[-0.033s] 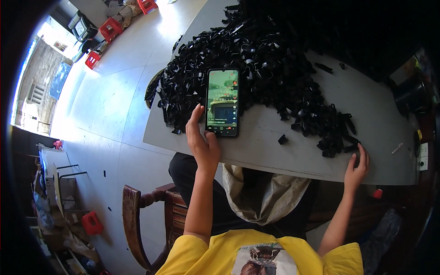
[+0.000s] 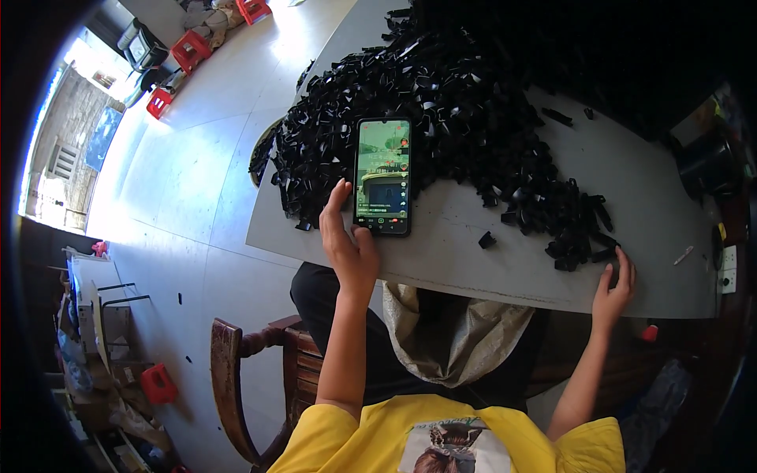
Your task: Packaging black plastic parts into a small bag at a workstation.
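A smartphone (image 2: pixel 382 177) with a lit screen leans on a heap of small black plastic pieces (image 2: pixel 465 110) on the grey table (image 2: pixel 441 244). My left hand (image 2: pixel 347 244) is at the phone's lower left corner, its thumb close to the edge and its fingers stretched out, not wrapped round it. Over by the table's right front edge, my right hand (image 2: pixel 615 288) has its thumb and fingers apart. Its fingertips are beside a black piece (image 2: pixel 605 255) at the heap's end; whether they touch it is hard to tell.
An open woven sack (image 2: pixel 461 347) hangs below the table edge over my lap. Left of me stands a wooden chair (image 2: pixel 229 359). Red stools (image 2: pixel 189 51) and boxes line the floor further left. A dark round container (image 2: pixel 702 162) and wall sockets (image 2: pixel 729 268) are at the right.
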`<state>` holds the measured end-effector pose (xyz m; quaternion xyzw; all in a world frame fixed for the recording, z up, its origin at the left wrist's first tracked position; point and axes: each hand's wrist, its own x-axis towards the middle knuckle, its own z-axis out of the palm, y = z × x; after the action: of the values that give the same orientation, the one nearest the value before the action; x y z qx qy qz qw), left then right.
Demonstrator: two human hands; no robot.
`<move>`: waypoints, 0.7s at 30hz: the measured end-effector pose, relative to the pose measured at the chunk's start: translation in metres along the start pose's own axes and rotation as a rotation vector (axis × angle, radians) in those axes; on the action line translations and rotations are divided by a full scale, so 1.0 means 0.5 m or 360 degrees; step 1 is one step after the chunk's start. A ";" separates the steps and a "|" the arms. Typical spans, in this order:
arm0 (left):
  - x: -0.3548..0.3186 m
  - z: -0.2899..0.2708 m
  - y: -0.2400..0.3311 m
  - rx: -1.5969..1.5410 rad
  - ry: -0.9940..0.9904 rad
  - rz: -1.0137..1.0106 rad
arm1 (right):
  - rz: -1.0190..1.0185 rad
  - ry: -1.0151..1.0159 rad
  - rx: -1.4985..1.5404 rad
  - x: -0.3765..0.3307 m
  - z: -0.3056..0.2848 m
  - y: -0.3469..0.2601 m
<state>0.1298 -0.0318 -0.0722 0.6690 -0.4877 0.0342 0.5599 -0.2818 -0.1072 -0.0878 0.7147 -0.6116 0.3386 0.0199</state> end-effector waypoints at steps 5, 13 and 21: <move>-0.001 0.001 0.001 0.0031 0.0004 -0.0025 | 0.0011 0.0002 0.0025 0.000 0.000 -0.002; -0.001 0.001 0.001 0.0050 -0.0004 0.0008 | 0.0016 -0.0009 -0.0005 0.000 -0.002 -0.005; -0.001 0.000 0.002 0.0061 0.0003 -0.0023 | 0.0009 0.0001 0.0005 0.000 -0.002 -0.007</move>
<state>0.1289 -0.0315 -0.0720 0.6831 -0.4815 0.0400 0.5477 -0.2793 -0.1061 -0.0858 0.7129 -0.6131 0.3399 0.0179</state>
